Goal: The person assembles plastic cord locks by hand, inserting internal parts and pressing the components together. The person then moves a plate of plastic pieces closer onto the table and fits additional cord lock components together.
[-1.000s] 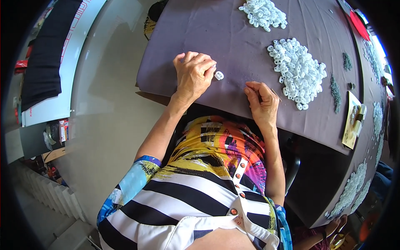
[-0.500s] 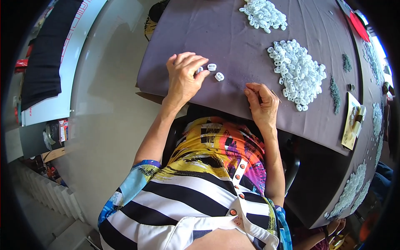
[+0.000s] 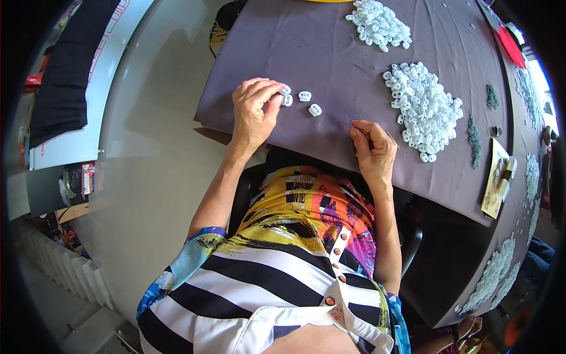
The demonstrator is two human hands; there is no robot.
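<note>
My left hand [image 3: 253, 112] is at the table's near left, its thumb and fingers closed on a small white two-holed plastic piece [image 3: 285, 89]. Just beneath its fingertips is another such piece [image 3: 287, 100], by the thumb. Two more, a white piece [image 3: 305, 96] and a nearer white piece [image 3: 315, 110], lie apart to the right on the cloth. Over the table's front edge my right hand [image 3: 375, 150] is closed, thumb against curled fingers. A thin sliver shows beside its knuckles; what it grips is mostly hidden.
A large heap of white pieces [image 3: 424, 112] lies right of my right hand, with a smaller heap [image 3: 380, 25] farther back. Dark green piles [image 3: 474, 141] and a yellow card [image 3: 493, 187] are at the right. Another person's hand [image 3: 469, 326] shows lower right.
My left hand has shifted slightly left and its fingers have closed in on a white piece. The piece by its thumb shows more fully. My right hand keeps its closed pose.
</note>
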